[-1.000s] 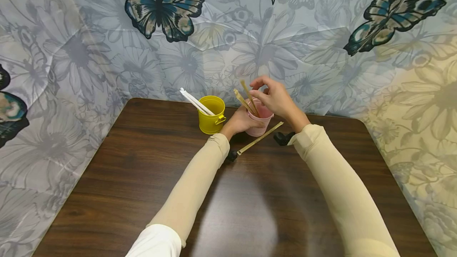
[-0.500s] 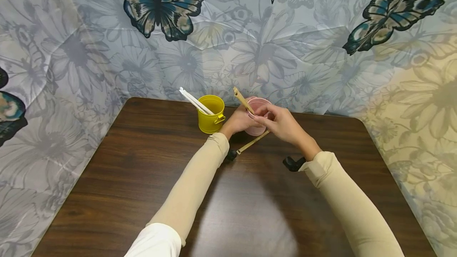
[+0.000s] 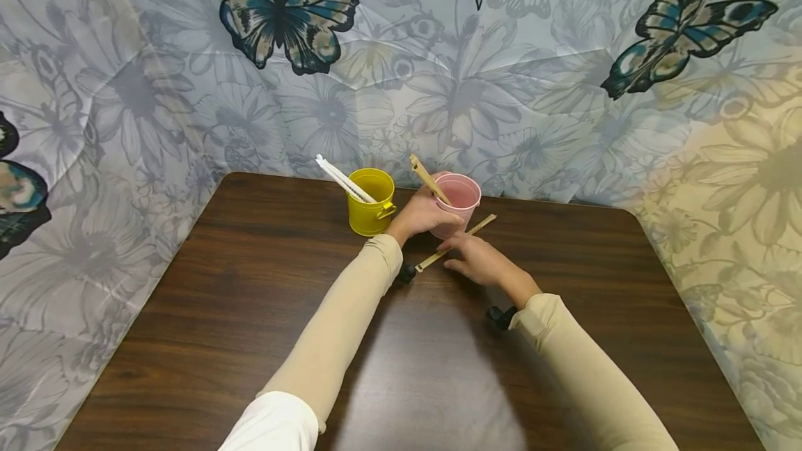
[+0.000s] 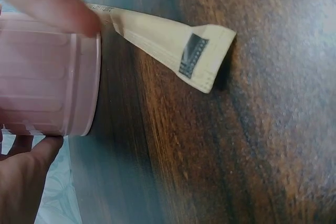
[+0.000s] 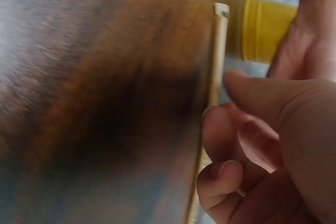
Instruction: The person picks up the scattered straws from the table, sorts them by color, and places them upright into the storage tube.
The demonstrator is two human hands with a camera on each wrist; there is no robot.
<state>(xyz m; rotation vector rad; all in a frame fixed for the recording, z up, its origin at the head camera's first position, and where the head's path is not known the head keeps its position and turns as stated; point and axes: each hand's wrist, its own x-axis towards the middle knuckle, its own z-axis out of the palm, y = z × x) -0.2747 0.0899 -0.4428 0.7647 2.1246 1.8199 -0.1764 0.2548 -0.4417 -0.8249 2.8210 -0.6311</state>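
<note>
In the head view my left hand (image 3: 421, 214) grips the side of a pink bucket (image 3: 461, 190). A tan paper-wrapped stick (image 3: 428, 177) leans out of its mouth. On the table in front lies another slim tan paper-wrapped stick (image 3: 430, 260), its flat end with a dark printed panel showing in the left wrist view. Over the middle of this stick is my right hand (image 3: 479, 259), thumb and fingers bent loosely and apart. The right wrist view shows the fingertips (image 5: 216, 121) right beside the stick; whether they touch it I cannot tell.
A yellow bucket (image 3: 363, 220) with white paper-wrapped sticks (image 3: 341, 176) stands left of the pink one. Both are near the back edge of the dark wooden table (image 3: 219, 298), close to a butterfly-print cloth (image 3: 532, 124).
My right hand has come down from the pink bucket's mouth to the stick on the table. Two sticks stood apart in that bucket; now one shows. The left hand keeps its hold.
</note>
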